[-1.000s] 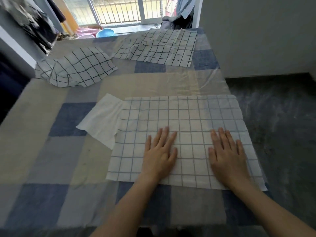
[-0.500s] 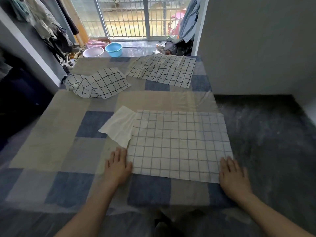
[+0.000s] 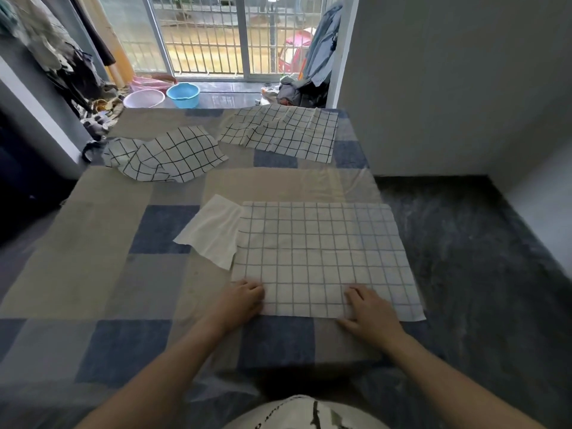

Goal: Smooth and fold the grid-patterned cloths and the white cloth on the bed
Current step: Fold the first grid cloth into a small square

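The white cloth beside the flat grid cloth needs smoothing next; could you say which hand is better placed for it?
Left, probably: the left hand sits nearest the white cloth; the right hand would cross over.

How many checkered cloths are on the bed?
3. A flat blue-lined grid cloth lies nearest, under both hands; a crumpled black-lined grid cloth lies far left; a wrinkled black-lined grid cloth lies far right. None looks hidden.

A blue basin (image 3: 183, 94) and a pink basin (image 3: 144, 98) sit side by side on the floor before a barred window (image 3: 213, 38). Clothes (image 3: 58, 54) hang on the left wall. A grey garment (image 3: 322, 48) hangs right of the window above a heap of clothing (image 3: 297, 92).
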Action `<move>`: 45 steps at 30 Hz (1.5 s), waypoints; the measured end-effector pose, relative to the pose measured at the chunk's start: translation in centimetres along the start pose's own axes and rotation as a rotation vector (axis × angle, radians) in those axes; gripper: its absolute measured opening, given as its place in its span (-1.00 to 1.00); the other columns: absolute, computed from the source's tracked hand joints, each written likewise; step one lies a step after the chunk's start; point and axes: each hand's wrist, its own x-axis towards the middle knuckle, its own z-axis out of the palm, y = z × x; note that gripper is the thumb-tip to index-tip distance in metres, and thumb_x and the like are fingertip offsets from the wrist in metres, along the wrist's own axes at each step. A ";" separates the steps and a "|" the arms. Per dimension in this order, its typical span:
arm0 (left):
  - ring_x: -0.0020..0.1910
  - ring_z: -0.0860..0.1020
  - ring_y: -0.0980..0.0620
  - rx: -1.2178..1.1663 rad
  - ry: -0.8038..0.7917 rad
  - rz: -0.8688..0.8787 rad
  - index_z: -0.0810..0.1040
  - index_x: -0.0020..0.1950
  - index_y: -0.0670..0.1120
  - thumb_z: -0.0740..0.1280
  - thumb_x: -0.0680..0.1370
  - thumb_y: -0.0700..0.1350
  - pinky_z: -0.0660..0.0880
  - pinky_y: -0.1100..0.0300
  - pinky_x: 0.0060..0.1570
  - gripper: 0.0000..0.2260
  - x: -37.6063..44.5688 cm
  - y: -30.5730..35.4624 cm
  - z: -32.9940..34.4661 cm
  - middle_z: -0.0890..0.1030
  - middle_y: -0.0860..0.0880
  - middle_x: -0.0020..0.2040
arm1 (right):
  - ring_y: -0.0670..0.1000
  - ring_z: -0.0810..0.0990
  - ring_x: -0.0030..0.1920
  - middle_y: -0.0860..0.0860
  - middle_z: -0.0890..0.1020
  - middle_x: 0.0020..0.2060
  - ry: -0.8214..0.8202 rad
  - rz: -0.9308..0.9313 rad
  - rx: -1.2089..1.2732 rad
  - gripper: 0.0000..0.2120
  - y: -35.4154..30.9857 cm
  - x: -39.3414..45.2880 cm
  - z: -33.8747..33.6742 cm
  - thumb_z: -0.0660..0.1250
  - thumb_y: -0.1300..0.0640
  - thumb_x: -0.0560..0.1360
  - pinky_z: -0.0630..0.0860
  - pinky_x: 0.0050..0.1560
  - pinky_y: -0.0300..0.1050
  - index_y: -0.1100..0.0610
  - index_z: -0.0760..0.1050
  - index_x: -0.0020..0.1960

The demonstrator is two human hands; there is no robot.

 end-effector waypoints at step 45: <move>-0.01 0.50 -0.10 -0.257 -0.237 -0.230 0.38 0.01 -0.08 0.16 0.61 -0.09 0.41 0.06 -0.05 -0.92 4.5 -0.9 -5.0 0.55 -0.10 0.06 | 0.08 0.47 0.18 0.02 0.47 0.19 -0.027 -0.060 -0.158 -0.60 -2.4 3.9 -3.1 0.32 -0.08 0.46 0.40 0.14 0.02 0.05 0.38 0.23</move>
